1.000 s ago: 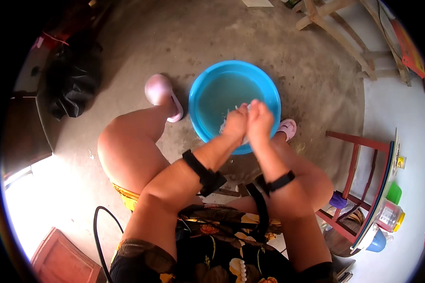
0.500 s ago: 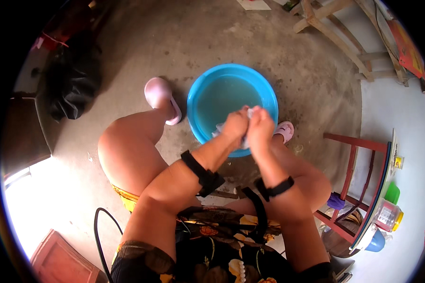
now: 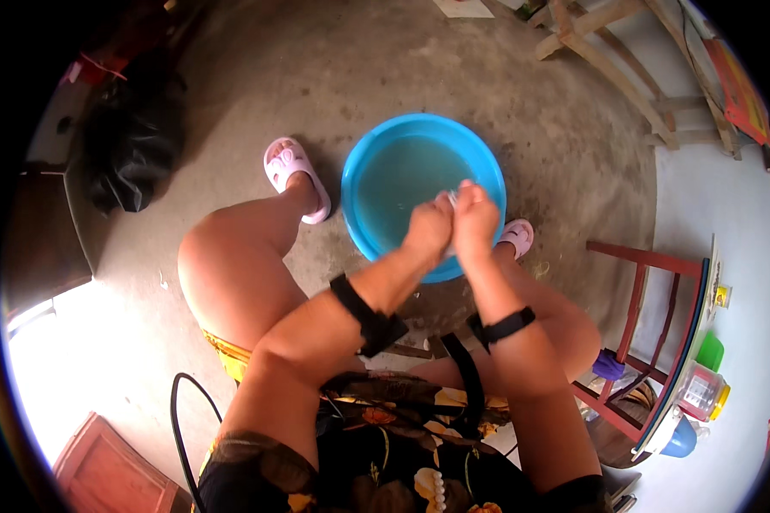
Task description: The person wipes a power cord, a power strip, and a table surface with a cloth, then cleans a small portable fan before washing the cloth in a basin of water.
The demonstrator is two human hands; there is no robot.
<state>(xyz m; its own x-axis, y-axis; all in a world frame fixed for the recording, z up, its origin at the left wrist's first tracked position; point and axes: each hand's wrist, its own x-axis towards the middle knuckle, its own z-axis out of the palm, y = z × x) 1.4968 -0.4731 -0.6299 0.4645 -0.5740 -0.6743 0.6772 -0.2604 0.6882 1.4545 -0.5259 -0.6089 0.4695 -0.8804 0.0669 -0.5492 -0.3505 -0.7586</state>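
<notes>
A round blue basin [image 3: 349, 192] stands on the floor between my feet, with cloudy water [image 3: 398, 179] in it. Over the near right part of the basin, my left hand [image 3: 428, 229] and my right hand [image 3: 475, 218] are closed side by side, almost touching. Both grip a whitish wet cloth [image 3: 453, 197]. Only a small bit of it shows between the fists; the rest is hidden by the hands. Each forearm has a black strap around it.
Pink slippers [image 3: 298, 178] are on my feet, either side of the basin. At right stands a dark red wooden stand [image 3: 633, 308] with a plastic jar [image 3: 701, 393]. A wooden frame [image 3: 603, 51] is at the far right, a black bag [image 3: 133, 145] at the left.
The cloth, which showed beside and below my left hand, is now mostly hidden in the fists. My right wrist has turned slightly. My left foot has shifted, showing the slipper's top.
</notes>
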